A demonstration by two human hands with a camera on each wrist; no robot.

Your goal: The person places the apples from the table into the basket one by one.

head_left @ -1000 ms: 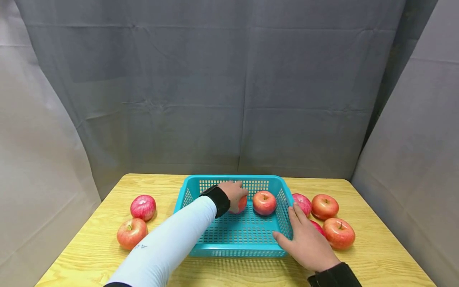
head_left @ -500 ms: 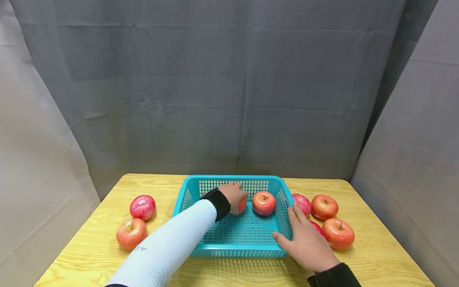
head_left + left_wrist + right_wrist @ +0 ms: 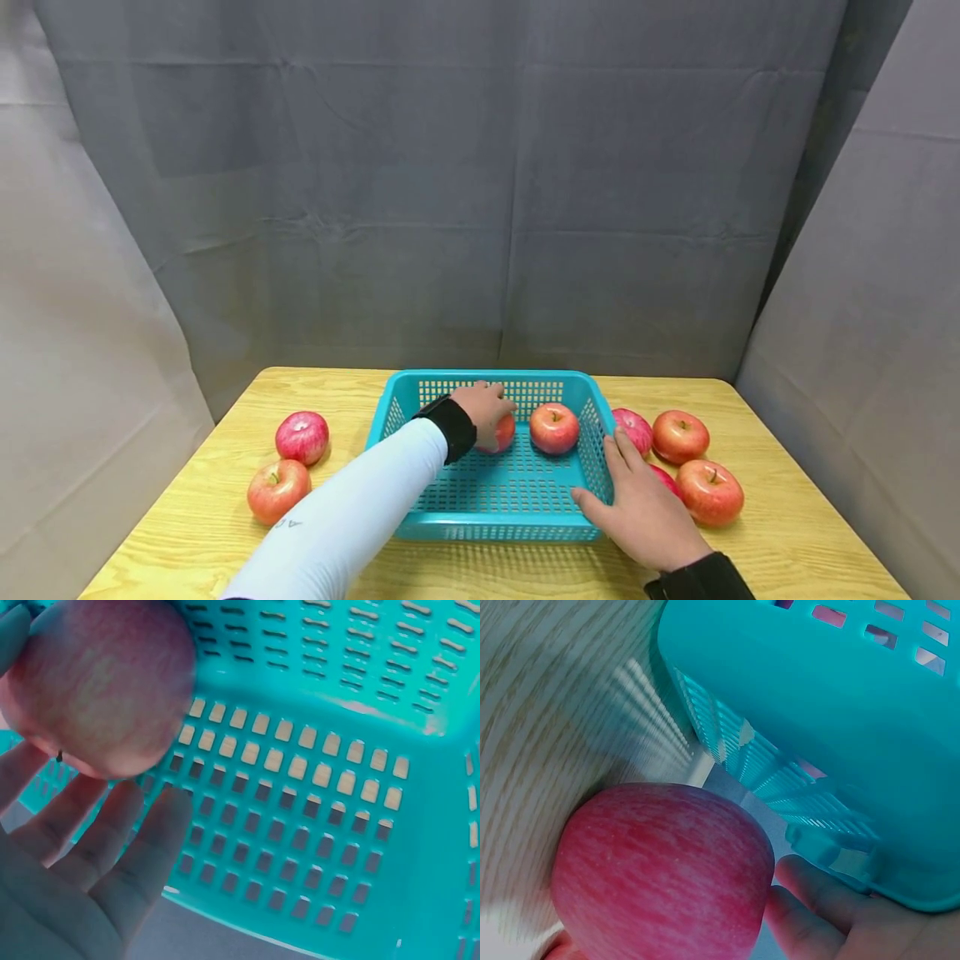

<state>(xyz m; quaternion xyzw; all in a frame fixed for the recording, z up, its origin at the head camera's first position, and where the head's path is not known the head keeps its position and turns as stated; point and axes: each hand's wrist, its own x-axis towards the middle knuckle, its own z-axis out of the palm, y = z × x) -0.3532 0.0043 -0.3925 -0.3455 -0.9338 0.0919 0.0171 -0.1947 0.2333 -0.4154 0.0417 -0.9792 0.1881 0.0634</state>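
In the head view my left hand point(image 3: 483, 412) reaches into a turquoise plastic basket point(image 3: 495, 527) and holds a red apple point(image 3: 504, 433) near its far side. The left wrist view shows this apple point(image 3: 105, 690) between my thumb at the upper left and my fingers point(image 3: 150, 840) below it. Another apple point(image 3: 554, 428) lies to its right inside the basket. With straight fingers, my right hand point(image 3: 648, 508) touches the basket's right rim. Close to the right fingertips, a pinkish-red apple point(image 3: 664, 870) stands outside the basket in the right wrist view.
Outside the basket's right side sit several apples, including one farther back point(image 3: 680, 436) and one nearer point(image 3: 710, 492). Two more, a pink apple point(image 3: 302, 437) and an orange-red apple point(image 3: 278, 491), lie left on the wooden table point(image 3: 187, 533). Grey cloth point(image 3: 390, 183) hangs behind.
My left hand has shifted very slightly left, and a little more of the apple under it shows. The right hand and the basket keep their places; the head view tilts slightly.
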